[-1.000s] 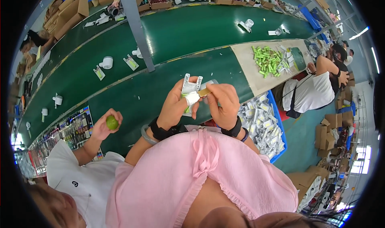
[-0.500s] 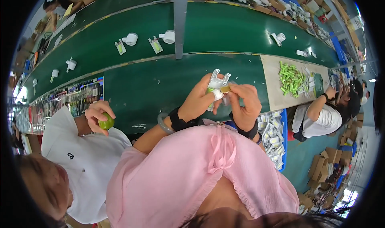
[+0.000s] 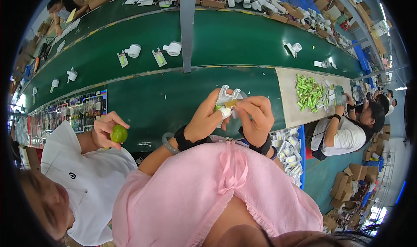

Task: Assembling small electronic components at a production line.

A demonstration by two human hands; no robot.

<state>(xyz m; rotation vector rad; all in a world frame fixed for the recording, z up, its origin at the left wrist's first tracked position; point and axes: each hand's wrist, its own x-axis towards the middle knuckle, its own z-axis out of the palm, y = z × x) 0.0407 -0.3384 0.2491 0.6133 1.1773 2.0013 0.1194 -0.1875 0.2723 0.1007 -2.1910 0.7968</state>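
My left hand (image 3: 203,122) is closed around a white plastic part (image 3: 225,97) with two prongs at its far end. A bit of green (image 3: 218,108) shows beside the part, under my fingers. White wrapping (image 3: 225,112) covers the tip of my left thumb. My right hand (image 3: 257,117) pinches a small yellow-brown strip (image 3: 230,103), which lies against the white part near my left thumb. Something clear, like thin film, shows beside the strip; my fingers hide most of it. Both hands are above the green bench (image 3: 173,90).
At left, a co-worker's hand (image 3: 107,129) holds a green round fruit (image 3: 118,133). Green batteries (image 3: 309,95) lie on a pale board (image 3: 284,90) at right. A blue bin (image 3: 302,151) holds packed white pieces. White devices (image 3: 173,48) sit on the belt behind a grey post (image 3: 187,30).
The whole view has shifted slightly. My hands keep the same grips, with the yellow-brown strip closer over the white part. The co-worker at right has turned and lifted their head.
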